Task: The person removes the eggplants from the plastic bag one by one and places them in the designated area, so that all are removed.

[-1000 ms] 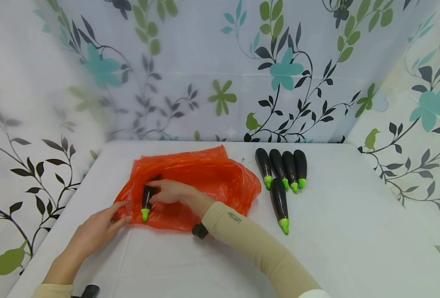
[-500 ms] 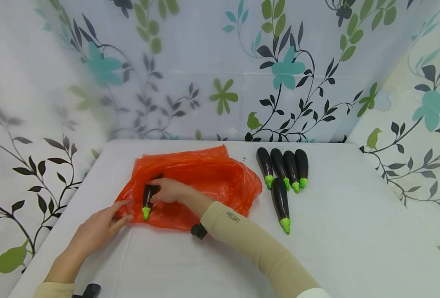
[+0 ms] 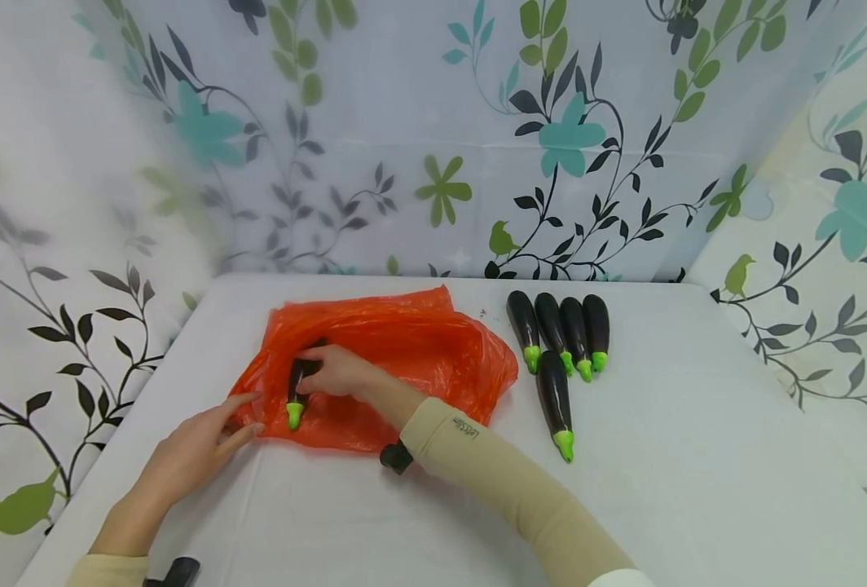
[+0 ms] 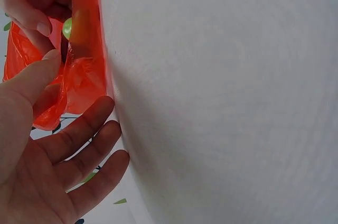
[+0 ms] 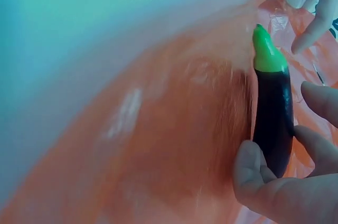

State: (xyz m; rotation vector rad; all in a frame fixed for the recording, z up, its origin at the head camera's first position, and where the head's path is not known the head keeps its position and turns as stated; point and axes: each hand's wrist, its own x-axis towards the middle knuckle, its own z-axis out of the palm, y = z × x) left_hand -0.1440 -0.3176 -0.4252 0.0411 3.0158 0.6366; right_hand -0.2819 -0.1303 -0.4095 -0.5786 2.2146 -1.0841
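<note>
In the head view, an orange-red plastic bag (image 3: 433,367) lies with its mouth spread toward me. My right hand (image 3: 336,371) reaches over it and grips a dark purple eggplant (image 3: 300,383) inside the mouth. The eggplant's green stem end points toward me. In the right wrist view, thumb and fingers sit on either side of the eggplant (image 5: 274,113). My left hand (image 3: 195,444) touches the bag's left edge, thumb and index finger apart with red film between them. The left wrist view shows that hand's other fingers (image 4: 97,182) extended beside the white tabletop.
Several eggplants (image 3: 551,326) lie side by side at the back, right of the bag. Another eggplant (image 3: 553,399) lies in front of them, stem toward me. A patterned curtain (image 3: 375,163) surrounds the white table (image 3: 661,473).
My right hand has slid the eggplant slightly away from me, farther into the bag. The left hand stays at the bag's edge, and the eggplants on the right have not moved.
</note>
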